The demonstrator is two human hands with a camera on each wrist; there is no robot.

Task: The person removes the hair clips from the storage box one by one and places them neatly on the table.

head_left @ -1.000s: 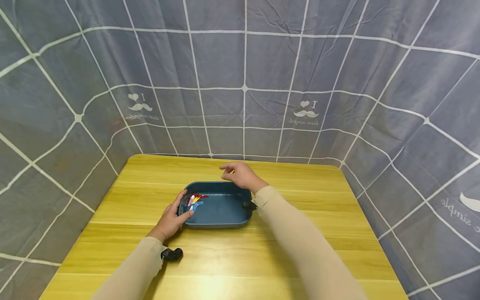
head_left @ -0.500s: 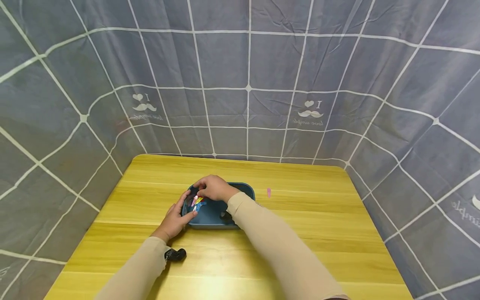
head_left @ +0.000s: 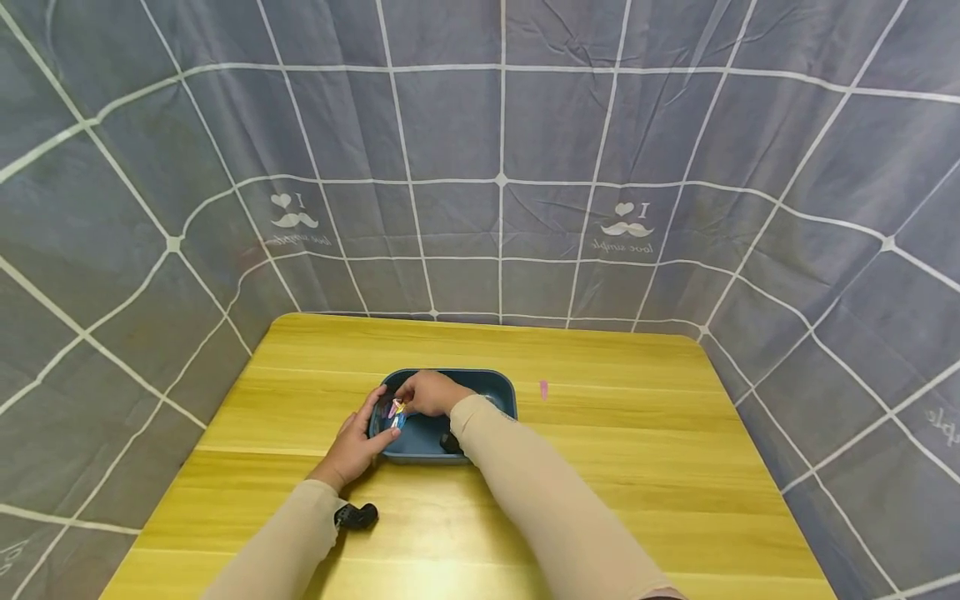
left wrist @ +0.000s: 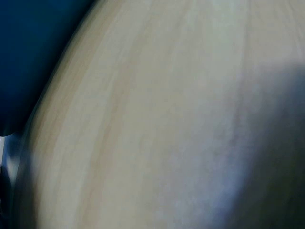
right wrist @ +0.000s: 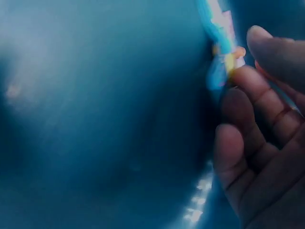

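Observation:
A dark blue plastic basin (head_left: 442,457) stands on the wooden table. My left hand (head_left: 354,446) grips its left end, thumb over the front rim and fingers along the side. Inside, at that end, lies a small pile of hair clips (head_left: 397,412) in blue, pink and yellow. My right hand (head_left: 431,393) reaches into the basin with its fingertips at the pile. In the right wrist view, the thumb and index finger (right wrist: 248,81) stand apart beside the blue clip (right wrist: 217,78); the other fingers are loosely curled. A pink hair clip (head_left: 543,389) lies on the table.
The yellow wooden table (head_left: 615,467) extends around the basin. A grey curtain (head_left: 450,125) with white grid lines hangs behind and at both sides. A black wrist camera (head_left: 356,517) is on the left sleeve; another (head_left: 450,442) shows under the right wrist.
My right hand has moved left and down from beyond the basin's far rim to the clips inside. The pink clip on the table has come into sight. The left hand keeps its hold.

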